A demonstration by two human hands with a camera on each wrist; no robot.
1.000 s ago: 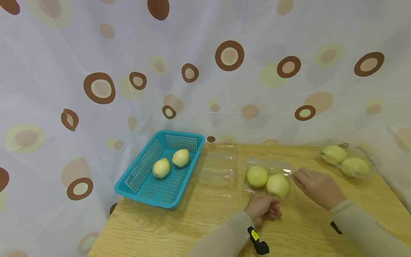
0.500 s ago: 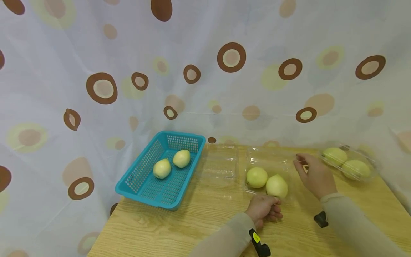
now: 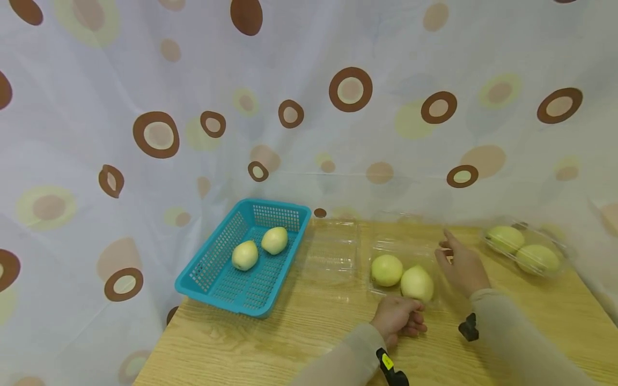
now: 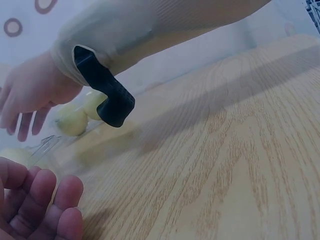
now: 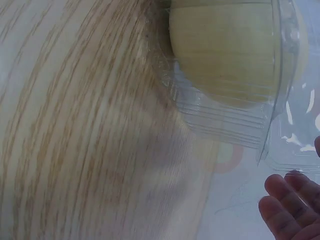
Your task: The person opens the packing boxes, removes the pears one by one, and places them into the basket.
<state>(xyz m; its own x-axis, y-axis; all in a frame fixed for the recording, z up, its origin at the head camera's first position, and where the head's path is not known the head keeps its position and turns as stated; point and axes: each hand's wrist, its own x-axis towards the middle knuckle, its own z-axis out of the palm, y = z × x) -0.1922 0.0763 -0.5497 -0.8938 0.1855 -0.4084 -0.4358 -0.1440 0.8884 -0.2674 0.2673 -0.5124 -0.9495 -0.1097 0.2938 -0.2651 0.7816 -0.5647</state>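
A clear plastic clamshell box (image 3: 375, 292) lies on the table with its lid (image 3: 405, 229) folded back toward the curtain. Inside it, a yellow-green pear (image 3: 386, 270) sits beside a paler pear (image 3: 417, 283) whose tip points up. My left hand (image 3: 398, 317) is at the front rim, thumb and forefinger pinching the edge by the paler pear, other fingers curled below. To the right of the box hovers my right hand (image 3: 461, 265), fingers loosely spread close to the lid's edge. In the right wrist view its fingertips (image 5: 275, 207) show just below the lid, with nothing gripped.
A blue plastic basket (image 3: 193, 268) with two pale pears stands at the left. Between it and my box lies another clear box (image 3: 330, 244), without fruit. At the right back is a closed clear box (image 3: 562, 249) holding two pears. A patterned curtain (image 3: 309, 107) hangs behind the table.
The lid has swung up and back, away from me. My right hand has let go of the lid's edge and shifted slightly. The left hand has stayed at the front rim.
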